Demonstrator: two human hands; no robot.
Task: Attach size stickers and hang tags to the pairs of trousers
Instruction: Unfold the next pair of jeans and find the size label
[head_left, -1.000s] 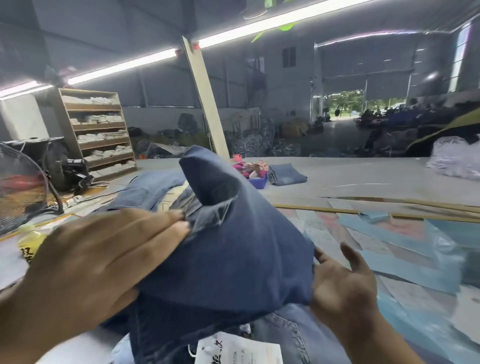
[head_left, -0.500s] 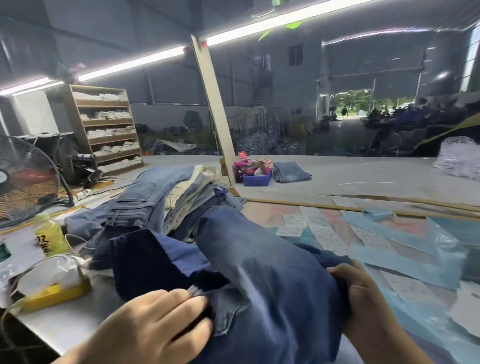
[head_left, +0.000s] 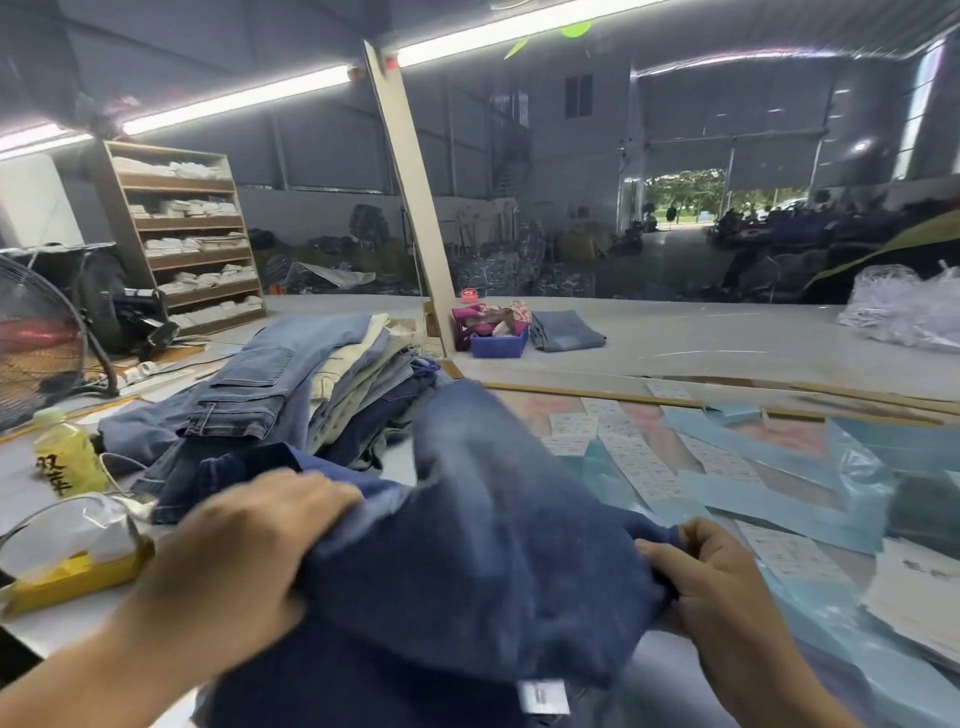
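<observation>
**Operator:** Starting at my fingers: the left hand (head_left: 249, 566) has its fingers curled over a bunched fold of the dark blue trousers (head_left: 467, 545), gripping the cloth from above. The right hand (head_left: 711, 582) pinches the opposite edge, thumb on top, the other fingers tucked under the denim where I can't see them.

**Observer:** Where do the trousers sit?

**Operator:** Held up between both hands at the near edge of the table (head_left: 727, 348), humped in the middle and blurred with motion. A small white label (head_left: 543, 696) shows at their lower hem.

**Observer:** What worries you?

**Operator:** Just right of the cloth lie the white sticker strips (head_left: 639, 467) on blue backing sheets (head_left: 769, 499). If I swing the denim that way, I judge it could drag or scatter them, or pick up a sticker where none belongs.

**Observer:** And on the left?

**Operator:** The pile of folded jeans (head_left: 291, 395) sits just behind my left hand; a careless throw might topple it or mix this pair in with them. Further left, a yellow drink bottle (head_left: 65, 457) and a cable (head_left: 117, 462) stand near enough that a trailing leg could catch them. My right pinch looks light, so heavy denim might slip out.
</observation>
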